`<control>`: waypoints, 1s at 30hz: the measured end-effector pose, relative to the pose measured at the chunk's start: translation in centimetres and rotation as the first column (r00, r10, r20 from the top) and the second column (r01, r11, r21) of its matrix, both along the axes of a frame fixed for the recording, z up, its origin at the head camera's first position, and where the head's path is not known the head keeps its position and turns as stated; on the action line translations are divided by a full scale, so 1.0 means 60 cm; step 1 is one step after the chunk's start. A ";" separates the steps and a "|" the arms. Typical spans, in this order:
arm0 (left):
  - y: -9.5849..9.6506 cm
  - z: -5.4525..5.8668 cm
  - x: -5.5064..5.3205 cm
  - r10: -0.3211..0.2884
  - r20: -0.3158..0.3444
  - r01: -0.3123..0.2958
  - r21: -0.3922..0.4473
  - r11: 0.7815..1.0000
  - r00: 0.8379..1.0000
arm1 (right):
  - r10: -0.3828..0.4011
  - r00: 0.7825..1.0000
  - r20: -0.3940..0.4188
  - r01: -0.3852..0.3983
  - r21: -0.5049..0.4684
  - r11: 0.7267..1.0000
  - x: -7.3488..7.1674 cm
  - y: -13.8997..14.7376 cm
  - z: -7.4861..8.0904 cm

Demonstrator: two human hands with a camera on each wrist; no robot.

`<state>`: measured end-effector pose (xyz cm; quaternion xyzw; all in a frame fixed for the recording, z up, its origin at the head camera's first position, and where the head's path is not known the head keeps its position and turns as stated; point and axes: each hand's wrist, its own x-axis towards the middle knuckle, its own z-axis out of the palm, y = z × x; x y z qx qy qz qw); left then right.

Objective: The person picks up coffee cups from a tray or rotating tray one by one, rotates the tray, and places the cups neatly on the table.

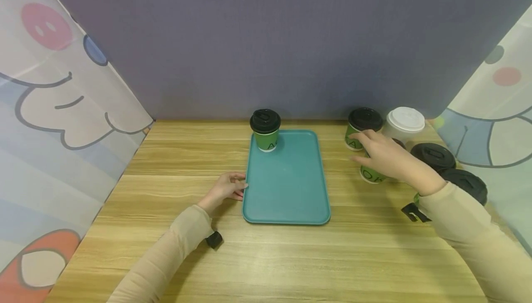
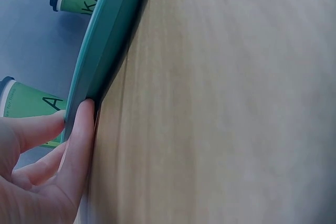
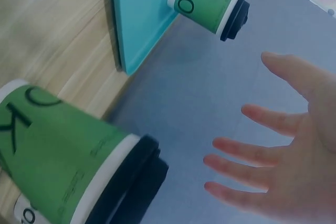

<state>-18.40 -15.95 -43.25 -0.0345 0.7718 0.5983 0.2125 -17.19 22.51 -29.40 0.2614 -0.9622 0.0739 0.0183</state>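
A teal tray [image 1: 287, 178] lies on the wooden table, and my left hand [image 1: 227, 186] pinches its left edge. In the left wrist view the thumb is on the rim and a finger presses the tray's outer side. One green paper cup with a black lid [image 1: 266, 130] stands at the tray's far left corner. My right hand [image 1: 382, 155] holds nothing; its fingers are spread above another green cup [image 1: 371, 174], partly hiding it. In the right wrist view a large green cup [image 3: 68, 150] fills the lower left, apart from the fingers.
Behind the right hand stand a black-lidded green cup [image 1: 364, 120] and a white-lidded cup [image 1: 405, 120]. Two more black lids [image 1: 433, 156] show at the right, partly behind the sleeve. A grey partition [image 1: 270, 39] closes the table's back; printed curtains [image 1: 54, 86] hang at both sides.
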 end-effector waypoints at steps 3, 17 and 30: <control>0.000 -0.001 0.000 0.000 0.002 0.000 -0.001 1.000 1.000 | -0.001 1.000 0.028 0.001 0.003 1.000 -0.008 -0.013 -0.002; 0.002 -0.004 -0.001 0.012 -0.005 -0.012 -0.010 1.000 1.000 | 0.065 0.998 0.028 -0.063 -0.068 0.996 -0.055 -0.069 -0.019; 0.000 -0.004 -0.004 -0.007 0.018 0.007 0.010 1.000 1.000 | 0.056 0.988 0.146 -0.047 -0.067 0.997 -0.095 -0.132 -0.016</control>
